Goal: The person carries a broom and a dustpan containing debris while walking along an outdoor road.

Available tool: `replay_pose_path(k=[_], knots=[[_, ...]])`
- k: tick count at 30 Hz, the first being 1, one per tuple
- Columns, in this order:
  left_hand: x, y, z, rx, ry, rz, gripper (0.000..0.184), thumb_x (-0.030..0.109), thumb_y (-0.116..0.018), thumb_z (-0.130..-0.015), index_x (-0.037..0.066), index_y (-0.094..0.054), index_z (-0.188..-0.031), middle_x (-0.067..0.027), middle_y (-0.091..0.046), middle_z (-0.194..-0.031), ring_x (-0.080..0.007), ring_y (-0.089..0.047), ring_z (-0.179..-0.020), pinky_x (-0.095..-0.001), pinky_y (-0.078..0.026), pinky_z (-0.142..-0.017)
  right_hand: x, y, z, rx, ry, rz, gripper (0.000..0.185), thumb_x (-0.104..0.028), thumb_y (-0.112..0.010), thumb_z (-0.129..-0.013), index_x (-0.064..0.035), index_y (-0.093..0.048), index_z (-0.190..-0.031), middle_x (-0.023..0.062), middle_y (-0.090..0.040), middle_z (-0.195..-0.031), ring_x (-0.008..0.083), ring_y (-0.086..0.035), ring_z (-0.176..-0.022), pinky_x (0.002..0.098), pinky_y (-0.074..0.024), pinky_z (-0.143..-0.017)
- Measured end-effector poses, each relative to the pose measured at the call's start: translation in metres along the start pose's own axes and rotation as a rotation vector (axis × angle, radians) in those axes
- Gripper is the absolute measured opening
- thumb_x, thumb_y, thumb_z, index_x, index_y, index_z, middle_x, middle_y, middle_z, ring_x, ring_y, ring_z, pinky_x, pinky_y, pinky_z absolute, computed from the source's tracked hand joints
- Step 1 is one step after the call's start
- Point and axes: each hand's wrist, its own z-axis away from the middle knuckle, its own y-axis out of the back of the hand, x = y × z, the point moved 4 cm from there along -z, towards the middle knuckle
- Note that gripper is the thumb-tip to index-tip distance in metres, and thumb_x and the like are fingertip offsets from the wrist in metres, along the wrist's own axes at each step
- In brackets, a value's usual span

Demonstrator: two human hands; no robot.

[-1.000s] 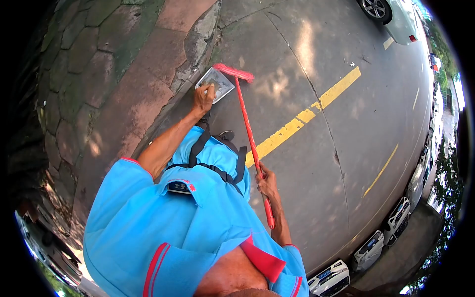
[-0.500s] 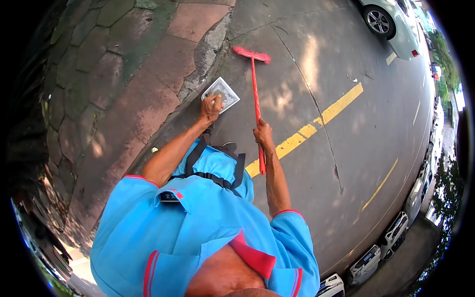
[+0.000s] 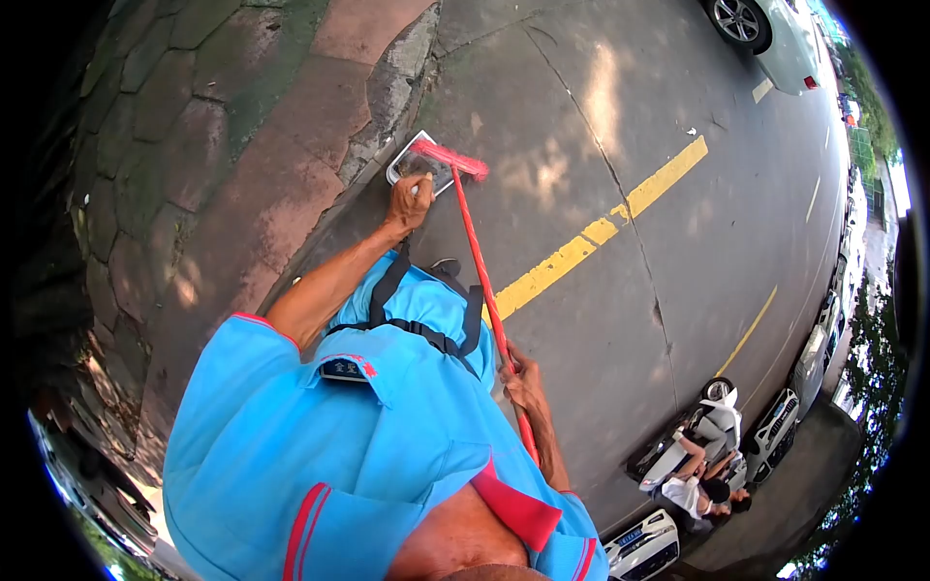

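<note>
My left hand (image 3: 412, 201) is closed at the near edge of a white-rimmed dustpan (image 3: 392, 172), apparently around its handle, which the fingers mostly hide. The pan rests on the asphalt beside the kerb. In my right hand (image 3: 525, 378) is the red shaft of a broom (image 3: 474, 237), gripped near its lower end in the view. The broom's pink-red bristle head (image 3: 450, 159) lies across the pan's opening and covers part of its inside. What the pan contains is largely hidden.
A stone kerb (image 3: 389, 102) and uneven paving (image 3: 194, 155) run along the left. A broken yellow line (image 3: 601, 230) crosses the asphalt. A pale car (image 3: 787, 53) stands at upper right. People on a scooter (image 3: 702, 445) are at lower right, near several parked cars (image 3: 647, 547).
The broom head has come left and down onto the dustpan, while my right hand has drawn the shaft back toward me. A scooter with people has appeared at lower right.
</note>
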Motion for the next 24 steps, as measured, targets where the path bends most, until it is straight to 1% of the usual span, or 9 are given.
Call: replay_pose_path(k=[2,4,6,8,12,18,20,23,24], knots=[[0.001,0.0,0.0,0.004,0.028,-0.006,0.038,0.028,-0.043,-0.085,0.001,-0.056,-0.061,-0.014,-0.058,-0.059,-0.0288,-0.058,-0.058,-0.038,-0.042,-0.058,-0.011,-0.002,-0.021,0.05,0.1,-0.057,0.059,-0.004,-0.05,-0.076,-0.0015,-0.042,-0.135,0.0063,-0.055,-0.062,0.0116,-0.049,-0.046,0.0285,-0.0402,-0.04],[0.002,0.002,0.002,0.004,0.059,-0.013,0.038,0.029,-0.043,-0.085,0.001,-0.056,-0.062,-0.0143,-0.058,-0.06,-0.029,-0.058,-0.059,-0.0378,-0.043,-0.059,-0.031,-0.002,-0.053,0.135,0.114,0.071,0.059,-0.004,-0.051,-0.076,-0.0012,-0.042,-0.134,0.0074,-0.055,-0.062,0.0123,-0.05,-0.045,0.0283,-0.041,-0.04],[0.003,0.002,0.003,-0.031,0.093,-0.037,0.039,0.03,-0.042,-0.084,0.001,-0.057,-0.063,-0.0153,-0.06,-0.062,-0.0294,-0.059,-0.06,-0.0374,-0.043,-0.06,-0.043,-0.005,-0.1,0.162,0.217,0.061,0.06,-0.003,-0.05,-0.078,0.0,-0.037,-0.137,0.0029,-0.049,-0.059,0.0105,-0.045,-0.04,0.0264,-0.0377,-0.037],[0.002,0.003,0.007,-0.039,0.094,-0.038,0.039,0.03,-0.042,-0.084,0.001,-0.057,-0.063,-0.0155,-0.06,-0.063,-0.0294,-0.059,-0.061,-0.0373,-0.043,-0.061,-0.063,-0.007,-0.132,0.222,0.226,0.116,0.06,-0.003,-0.051,-0.078,0.0002,-0.038,-0.136,0.0041,-0.05,-0.059,0.0128,-0.047,-0.041,0.0276,-0.04,-0.038],[-0.001,0.003,0.003,-0.017,0.008,-0.03,0.038,0.028,-0.04,-0.085,0.002,-0.056,-0.063,-0.015,-0.06,-0.063,-0.0303,-0.059,-0.061,-0.037,-0.043,-0.061,-0.071,-0.018,-0.163,0.177,0.26,0.192,0.06,0.0,-0.05,-0.077,-0.0027,-0.039,-0.136,0.0063,-0.051,-0.059,0.0145,-0.05,-0.043,0.0288,-0.0416,-0.04],[0.005,0.003,0.001,-0.022,-0.064,-0.06,0.033,0.021,-0.038,-0.087,0.002,-0.054,-0.065,-0.014,-0.059,-0.063,-0.0321,-0.059,-0.062,-0.0372,-0.043,-0.058,0.002,-0.015,-0.109,0.122,0.289,0.222,0.058,-0.001,-0.049,-0.075,-0.0015,-0.044,-0.133,0.0099,-0.056,-0.062,0.0175,-0.054,-0.045,0.0343,-0.0415,-0.039],[0.003,0.003,0.001,-0.016,-0.086,-0.069,0.034,0.022,-0.039,-0.087,0.002,-0.054,-0.064,-0.0138,-0.059,-0.062,-0.0308,-0.059,-0.06,-0.0372,-0.042,-0.057,-0.018,-0.015,-0.052,0.027,0.078,0.123,0.061,0.0,-0.049,-0.074,-0.003,-0.042,-0.135,0.0089,-0.056,-0.063,0.015,-0.05,-0.042,0.031,-0.0392,-0.037],[0.001,0.0,0.0,-0.012,-0.047,0.009,0.038,0.026,-0.043,-0.087,0.001,-0.056,-0.062,-0.0132,-0.057,-0.058,-0.0255,-0.056,-0.055,-0.036,-0.04,-0.054,-0.025,-0.004,-0.016,-0.048,-0.024,-0.179,0.063,0.001,-0.05,-0.074,-0.0036,-0.04,-0.136,0.0065,-0.055,-0.063,0.0115,-0.046,-0.04,0.027,-0.0366,-0.035],[-0.006,0.0,-0.001,-0.026,0.0,0.038,0.039,0.027,-0.044,-0.087,0.001,-0.056,-0.062,-0.0132,-0.056,-0.057,-0.0236,-0.055,-0.054,-0.0355,-0.04,-0.054,-0.027,-0.002,-0.011,-0.056,-0.044,-0.158,0.064,0.0,-0.052,-0.074,-0.0037,-0.039,-0.137,0.0045,-0.054,-0.064,0.009,-0.044,-0.04,0.0251,-0.0358,-0.034]])
